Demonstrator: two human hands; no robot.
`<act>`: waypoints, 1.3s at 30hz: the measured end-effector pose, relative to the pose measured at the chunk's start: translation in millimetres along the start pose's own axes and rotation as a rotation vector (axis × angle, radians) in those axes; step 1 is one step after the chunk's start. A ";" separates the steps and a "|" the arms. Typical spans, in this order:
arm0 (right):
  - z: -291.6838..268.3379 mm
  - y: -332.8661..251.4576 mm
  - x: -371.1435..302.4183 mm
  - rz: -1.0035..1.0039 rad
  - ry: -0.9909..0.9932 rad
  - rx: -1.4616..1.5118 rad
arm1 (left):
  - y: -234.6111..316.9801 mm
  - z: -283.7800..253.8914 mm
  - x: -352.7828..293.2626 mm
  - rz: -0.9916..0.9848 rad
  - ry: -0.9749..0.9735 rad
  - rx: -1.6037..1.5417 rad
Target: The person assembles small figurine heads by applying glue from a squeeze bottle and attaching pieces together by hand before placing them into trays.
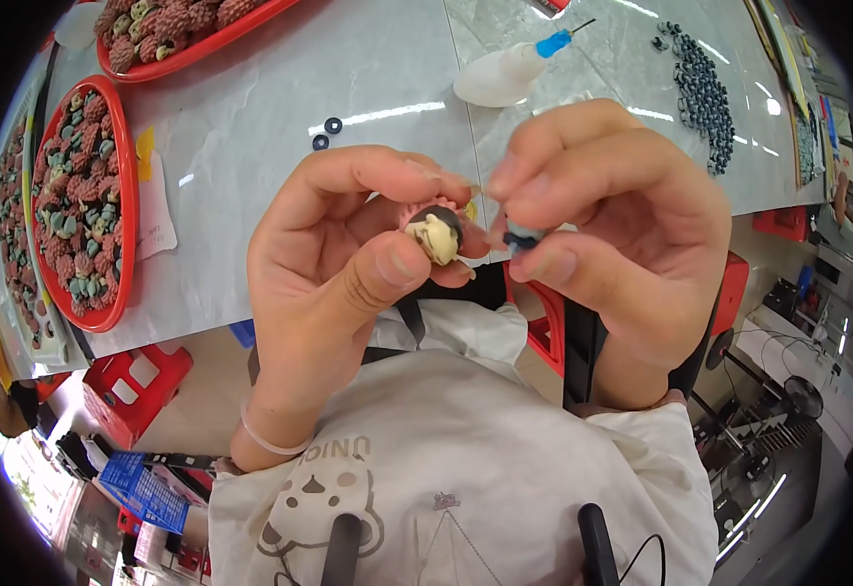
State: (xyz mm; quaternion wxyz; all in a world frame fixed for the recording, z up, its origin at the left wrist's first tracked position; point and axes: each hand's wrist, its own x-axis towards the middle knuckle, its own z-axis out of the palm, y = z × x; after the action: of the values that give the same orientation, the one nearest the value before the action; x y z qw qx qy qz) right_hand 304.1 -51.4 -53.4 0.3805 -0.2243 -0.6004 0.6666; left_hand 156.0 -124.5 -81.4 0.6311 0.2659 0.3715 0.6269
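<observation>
We've got a smooth, glossy surface (250,98), stone-look. Pink-and-cream piece (436,239) looks rubbery, ridged on the pink, smooth on the cream; blue-grey piece (524,235) too blurred to tell. Red tray (128,195): smooth plast., low sheen. Bottle (493,80): translucent plast., satin-ish. Dark beads (705,103): hard-looking, v. shiny. Note (158,210): matt paper. Shirt (446,410): soft matt cloth w/ creases. Blue basket (148,493): plast. mesh.

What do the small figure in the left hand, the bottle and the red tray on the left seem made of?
Small figure in the left hand: probably moulded plastic or resin, low sheen, with small raised shapes.
Bottle: likely soft plastic, cloudy white and seemingly translucent.
Red tray: probably hard plastic, smooth, with one even red along its thin rim.
</observation>
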 end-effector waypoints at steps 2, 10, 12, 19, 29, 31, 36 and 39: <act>1.4 1.5 0.6 -0.016 0.009 -0.021 | 1.3 0.4 -2.1 -0.014 0.005 0.000; 6.1 6.6 -3.5 -0.216 0.033 -0.300 | -2.8 -0.8 -4.4 0.021 0.009 0.015; 7.7 8.7 -3.5 -0.261 0.037 -0.362 | -3.6 -1.5 -1.6 0.036 0.048 0.008; 15.2 10.6 3.8 -0.415 0.010 -0.564 | 2.1 -12.1 -0.2 0.258 -0.003 0.265; -6.9 0.9 -6.9 -0.536 0.285 -0.727 | 109.3 -83.4 0.9 0.559 0.555 1.333; -15.8 4.6 -4.6 -0.513 0.332 -0.686 | 120.9 -90.9 14.5 0.657 0.474 1.497; -19.8 9.4 5.1 -0.370 0.411 -0.606 | 112.6 -60.9 63.0 0.656 0.077 1.871; -22.6 16.6 8.2 -0.361 0.417 -0.655 | 113.0 -56.5 72.5 0.417 0.102 1.779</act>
State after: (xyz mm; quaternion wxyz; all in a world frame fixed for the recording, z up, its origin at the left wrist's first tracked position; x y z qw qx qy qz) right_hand 312.3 -30.6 -72.3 0.5131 -0.3547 -0.7202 0.3037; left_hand 39.1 -52.0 -33.6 0.0505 0.6878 0.6892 0.2220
